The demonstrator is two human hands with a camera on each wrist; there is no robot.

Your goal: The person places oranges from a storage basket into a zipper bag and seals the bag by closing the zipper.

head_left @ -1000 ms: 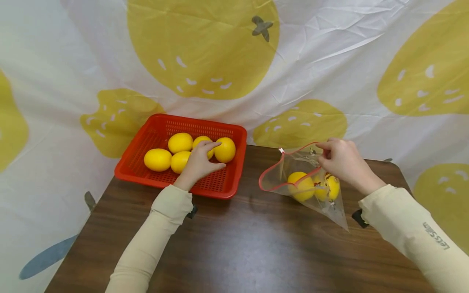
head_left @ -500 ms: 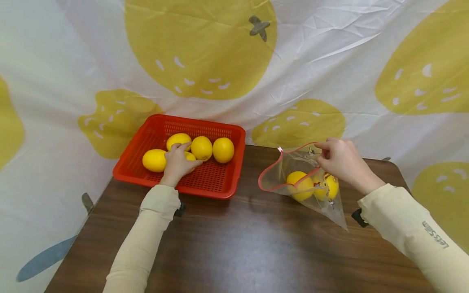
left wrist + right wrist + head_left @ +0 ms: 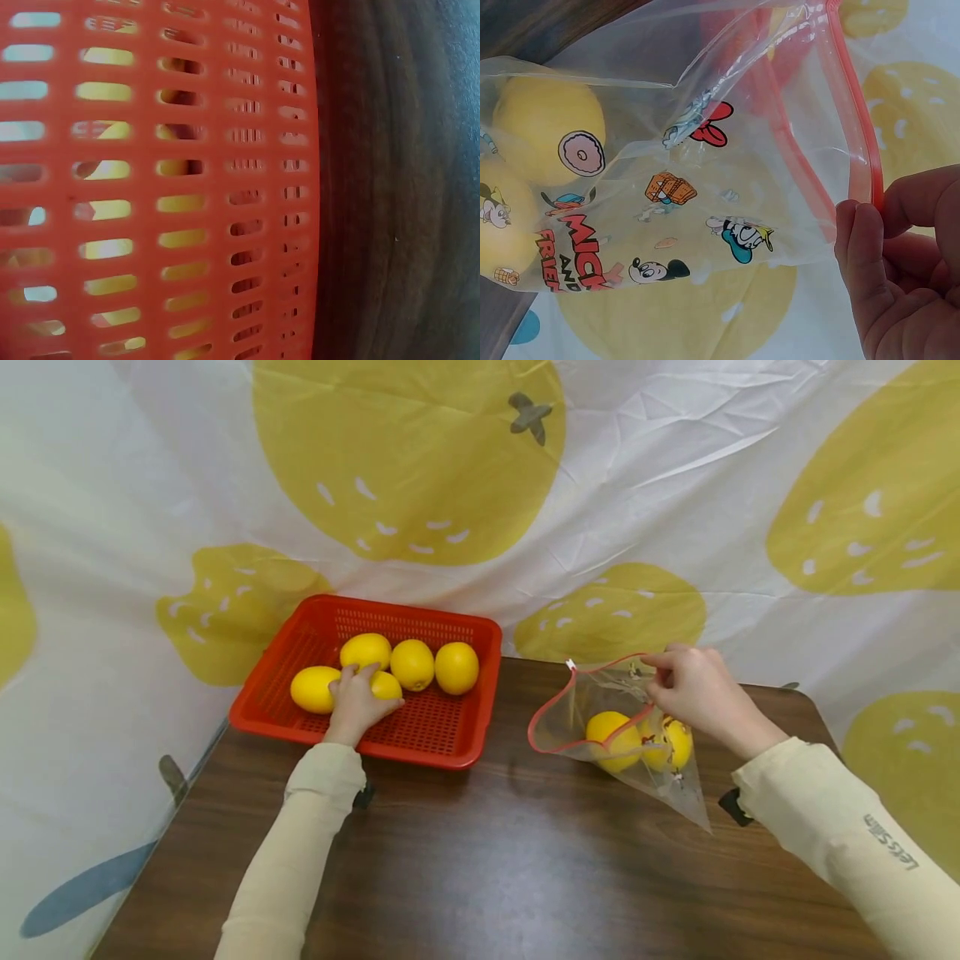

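Note:
In the head view my left hand (image 3: 354, 703) reaches into the red basket (image 3: 427, 753), its fingers and thumb around a lemon (image 3: 387, 686) that is partly hidden behind it. Another lemon (image 3: 313, 689) lies left of that hand, and several more sit behind and to the right. My right hand (image 3: 693, 689) pinches the red zip edge of a clear zipper bag (image 3: 678, 789), holding its mouth open toward the left. Inside the bag lie yellow lemons (image 3: 613, 739). Up close, the right wrist view shows thumb and finger on the red edge (image 3: 870, 176) and cartoon prints on the plastic.
Basket and bag rest on a dark wood table (image 3: 480, 877). Behind it hangs a white cloth (image 3: 675, 460) with large yellow fruit prints. The basket's slotted wall (image 3: 217, 187) fills much of the left wrist view and hides the left hand's grip.
My left hand has moved left across the basket from the right-hand lemons and closed around the front middle lemon. The right hand and the bag have stayed nearly still.

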